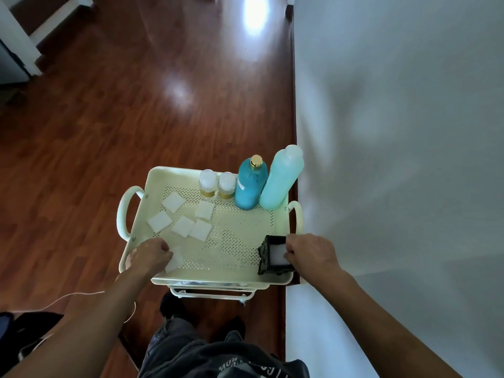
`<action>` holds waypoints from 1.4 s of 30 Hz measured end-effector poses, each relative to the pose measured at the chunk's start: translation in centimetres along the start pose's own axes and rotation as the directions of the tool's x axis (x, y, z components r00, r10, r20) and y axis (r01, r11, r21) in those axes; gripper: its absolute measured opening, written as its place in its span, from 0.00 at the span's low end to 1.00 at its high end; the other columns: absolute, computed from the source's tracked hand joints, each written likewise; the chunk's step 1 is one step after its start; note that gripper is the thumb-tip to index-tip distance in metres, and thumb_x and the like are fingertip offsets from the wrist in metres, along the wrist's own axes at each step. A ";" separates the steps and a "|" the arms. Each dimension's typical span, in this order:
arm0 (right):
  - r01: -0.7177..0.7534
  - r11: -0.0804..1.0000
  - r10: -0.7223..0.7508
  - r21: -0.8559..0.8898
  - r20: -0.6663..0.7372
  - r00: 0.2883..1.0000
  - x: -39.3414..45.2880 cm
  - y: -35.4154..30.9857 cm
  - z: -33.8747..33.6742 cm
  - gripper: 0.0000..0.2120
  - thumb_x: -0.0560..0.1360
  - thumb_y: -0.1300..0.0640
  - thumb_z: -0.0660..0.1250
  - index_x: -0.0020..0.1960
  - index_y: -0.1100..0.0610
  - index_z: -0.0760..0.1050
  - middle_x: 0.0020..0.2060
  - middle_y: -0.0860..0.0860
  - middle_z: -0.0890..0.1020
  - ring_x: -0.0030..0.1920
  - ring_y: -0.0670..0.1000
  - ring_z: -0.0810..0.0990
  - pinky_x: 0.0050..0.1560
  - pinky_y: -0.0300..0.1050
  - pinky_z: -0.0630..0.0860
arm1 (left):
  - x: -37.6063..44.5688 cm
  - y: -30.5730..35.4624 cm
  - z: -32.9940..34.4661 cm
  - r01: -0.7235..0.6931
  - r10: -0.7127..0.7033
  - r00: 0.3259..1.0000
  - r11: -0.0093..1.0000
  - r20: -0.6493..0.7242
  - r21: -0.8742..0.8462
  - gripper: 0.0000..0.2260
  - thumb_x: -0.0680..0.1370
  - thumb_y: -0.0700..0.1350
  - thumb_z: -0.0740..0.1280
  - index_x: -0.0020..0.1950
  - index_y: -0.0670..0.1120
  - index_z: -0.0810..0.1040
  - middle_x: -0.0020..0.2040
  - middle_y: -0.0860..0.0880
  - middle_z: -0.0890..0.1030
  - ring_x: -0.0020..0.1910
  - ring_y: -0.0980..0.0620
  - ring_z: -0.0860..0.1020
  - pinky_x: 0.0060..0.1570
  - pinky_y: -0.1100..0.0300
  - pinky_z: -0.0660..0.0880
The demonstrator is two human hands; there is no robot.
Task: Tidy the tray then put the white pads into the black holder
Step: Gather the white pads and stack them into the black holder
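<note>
Fingers (290, 248) of the right hand (311, 253) are curled round the black holder (266, 255) at the tray's (218, 281) near right corner; a white pad (174, 260) is pinched by the left hand (151, 255). Farther off, five loose pads (182, 226) are scattered before two small jars (216, 184) and two blue bottles (251, 184).

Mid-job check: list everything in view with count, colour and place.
tray: one, cream, perforated, top of a cart beside the wall
loose white pads: five, white, left half of tray
pad under left hand: one, white, near-left tray
black holder: one, black, near-right corner, white pad inside
small jars: two, clear with white lids, far edge
blue bottle: one, gold cap, far right
aqua bottle: one, pale cap, far-right corner
floor: dark red wood
left hand: on the near-left pad
right hand: grips holder
</note>
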State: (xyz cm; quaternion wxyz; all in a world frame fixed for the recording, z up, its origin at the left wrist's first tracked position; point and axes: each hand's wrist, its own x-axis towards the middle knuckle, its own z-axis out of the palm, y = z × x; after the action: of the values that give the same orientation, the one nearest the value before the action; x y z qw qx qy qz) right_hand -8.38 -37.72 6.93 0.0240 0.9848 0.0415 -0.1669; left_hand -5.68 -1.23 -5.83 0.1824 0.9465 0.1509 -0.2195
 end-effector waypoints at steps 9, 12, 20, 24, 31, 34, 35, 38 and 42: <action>0.055 0.998 -0.055 -0.001 0.124 0.991 0.4 0.1 0.5 0.13 0.81 0.51 0.60 0.53 0.47 0.83 0.47 0.50 0.84 0.45 0.53 0.83 0.40 0.42 0.73 | -0.2 -0.1 -0.1 -0.034 0.034 0.999 0.999 0.016 -0.010 0.02 0.75 0.47 0.69 0.43 0.53 0.79 0.49 0.50 0.84 0.51 0.47 0.80 0.52 0.51 0.77; 0.084 0.996 -0.084 0.004 -0.002 0.996 0.7 0.1 -0.5 0.10 0.81 0.49 0.61 0.49 0.46 0.81 0.41 0.47 0.84 0.40 0.51 0.81 0.36 0.41 0.68 | -0.2 -0.3 -0.2 -0.035 0.035 0.999 0.999 0.011 -0.008 0.01 0.75 0.48 0.69 0.44 0.53 0.80 0.49 0.51 0.84 0.51 0.47 0.81 0.51 0.53 0.77; 0.255 0.916 -0.193 0.310 -0.217 0.957 3.9 -5.1 -3.2 0.08 0.78 0.49 0.66 0.51 0.50 0.83 0.38 0.46 0.85 0.35 0.46 0.79 0.41 0.47 0.80 | -0.2 -0.3 -0.2 -0.015 0.018 0.999 0.997 0.039 -0.073 0.04 0.75 0.48 0.67 0.41 0.54 0.77 0.47 0.50 0.84 0.50 0.47 0.80 0.52 0.50 0.77; 0.304 0.876 -0.284 0.375 -0.111 0.953 6.5 -8.5 -2.0 0.09 0.79 0.48 0.67 0.53 0.51 0.83 0.43 0.45 0.86 0.37 0.45 0.80 0.43 0.47 0.80 | -0.7 -0.1 -0.1 0.022 -0.015 0.999 0.987 0.043 -0.161 0.03 0.76 0.51 0.66 0.44 0.54 0.78 0.48 0.49 0.83 0.50 0.46 0.80 0.52 0.51 0.77; 0.177 0.921 -0.240 0.346 0.146 0.960 12.3 -13.5 2.1 0.10 0.80 0.49 0.66 0.57 0.52 0.80 0.52 0.49 0.84 0.45 0.49 0.82 0.48 0.50 0.81 | -1.4 0.3 0.3 0.072 -0.046 0.996 0.923 0.077 -0.378 0.04 0.76 0.52 0.68 0.44 0.52 0.78 0.47 0.50 0.82 0.49 0.45 0.80 0.50 0.50 0.79; 0.126 0.943 -0.196 0.308 0.211 0.958 14.0 -14.9 3.5 0.11 0.80 0.49 0.65 0.60 0.51 0.79 0.53 0.50 0.84 0.45 0.50 0.81 0.48 0.49 0.81 | -1.4 0.5 0.4 0.062 -0.034 0.997 0.912 0.076 -0.406 0.05 0.76 0.53 0.68 0.44 0.52 0.78 0.47 0.51 0.80 0.49 0.46 0.79 0.51 0.50 0.78; 0.118 0.947 -0.190 0.299 0.222 0.956 14.4 -15.4 3.9 0.11 0.80 0.49 0.65 0.60 0.51 0.79 0.54 0.50 0.84 0.47 0.50 0.81 0.50 0.50 0.81 | -1.4 0.4 0.4 0.065 -0.038 0.997 0.912 0.073 -0.406 0.05 0.76 0.53 0.67 0.44 0.53 0.77 0.46 0.52 0.80 0.49 0.47 0.79 0.49 0.51 0.78; 0.087 0.951 -0.163 0.295 0.244 0.956 15.6 -16.8 4.8 0.11 0.80 0.48 0.66 0.59 0.51 0.78 0.52 0.50 0.84 0.48 0.51 0.81 0.50 0.50 0.80 | -1.3 0.1 0.5 0.072 -0.040 0.996 0.906 0.084 -0.418 0.06 0.77 0.53 0.67 0.45 0.53 0.78 0.45 0.53 0.81 0.47 0.49 0.80 0.48 0.51 0.80; 0.070 0.968 -0.135 0.241 0.264 0.955 16.7 -18.2 5.4 0.13 0.80 0.47 0.64 0.60 0.52 0.77 0.53 0.52 0.84 0.51 0.54 0.81 0.50 0.49 0.78 | -1.0 -0.3 0.6 0.098 -0.055 0.992 0.907 0.114 -0.410 0.06 0.77 0.54 0.66 0.46 0.54 0.79 0.46 0.54 0.81 0.47 0.50 0.79 0.49 0.50 0.80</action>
State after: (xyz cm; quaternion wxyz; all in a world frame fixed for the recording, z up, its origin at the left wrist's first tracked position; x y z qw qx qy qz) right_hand 3.92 -18.74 -4.33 -0.0930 0.9442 0.0696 -0.3083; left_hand -6.88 -1.39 -5.91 0.3779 0.8673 0.2218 -0.2363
